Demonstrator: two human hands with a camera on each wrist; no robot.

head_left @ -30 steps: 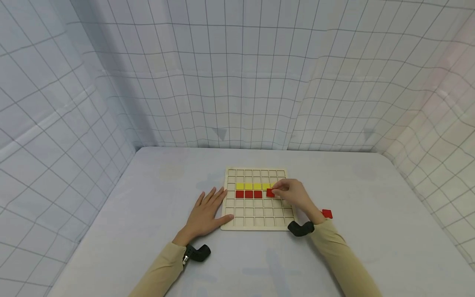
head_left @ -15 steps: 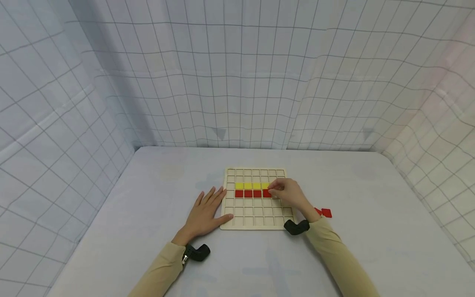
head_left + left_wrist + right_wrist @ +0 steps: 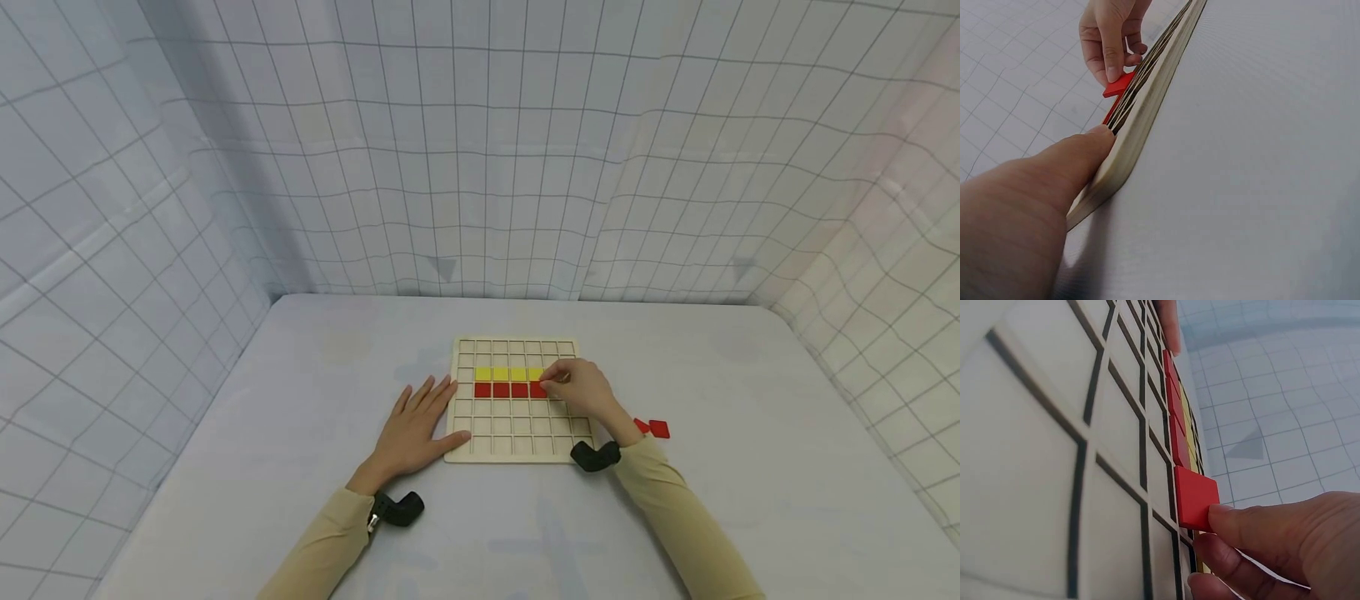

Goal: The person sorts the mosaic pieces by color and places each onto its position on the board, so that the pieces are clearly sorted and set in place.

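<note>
A pale wooden grid board lies on the table, with a row of yellow square tiles and, just below it, a row of red square tiles. My right hand pinches a red tile between thumb and fingers at the right end of the red row. In the right wrist view that tile is tilted, one edge at its cell and the held side raised. My left hand lies flat with fingers spread, fingertips and thumb on the board's left edge.
Loose red tiles lie on the table to the right, partly behind my right wrist. White table surface surrounds the board. Grid-patterned white curtains stand behind and at both sides.
My right hand has moved slightly left, bringing the red tile up against the three red tiles in the row. More loose red tile shows beside the wrist. The left hand stays put.
</note>
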